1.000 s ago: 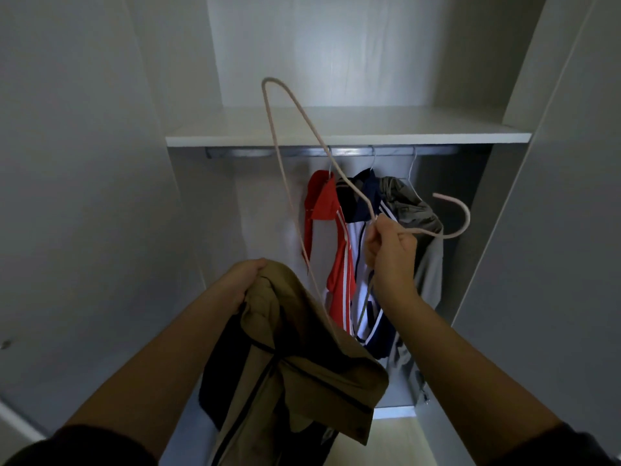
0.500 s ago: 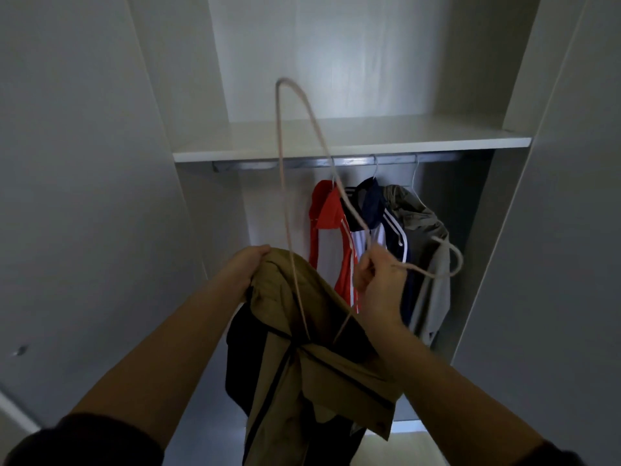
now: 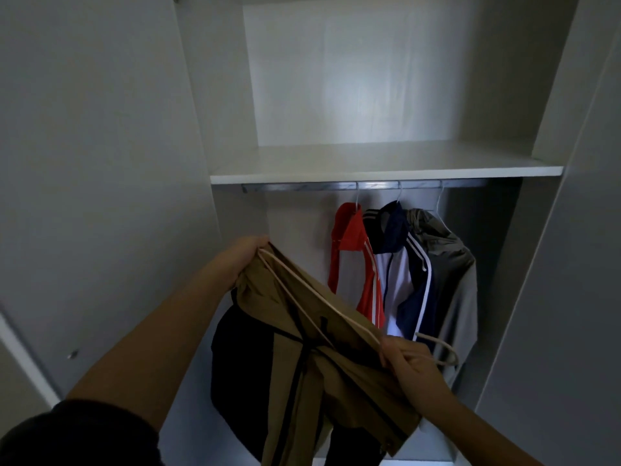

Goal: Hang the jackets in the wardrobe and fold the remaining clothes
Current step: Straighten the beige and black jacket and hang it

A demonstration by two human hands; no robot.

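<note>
**A:** Wardrobe (image 3: pixel 386 169) is open. The rail (image 3: pixel 302 187) is free along its left half, with three hung jackets (image 3: pixel 396 264) bunched to the right.

**B:** Yep. The tan jacket (image 3: pixel 356 395) is out front, below the rail. The left hand (image 3: pixel 245 253) grips its top edge, and the right hand (image 3: pixel 406 361) pinches the hanger (image 3: pixel 322 301) by its hook.

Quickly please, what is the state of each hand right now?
Left hand: holding the tan jacket by its top.
Right hand: holding the pale hanger near its hook.
</note>
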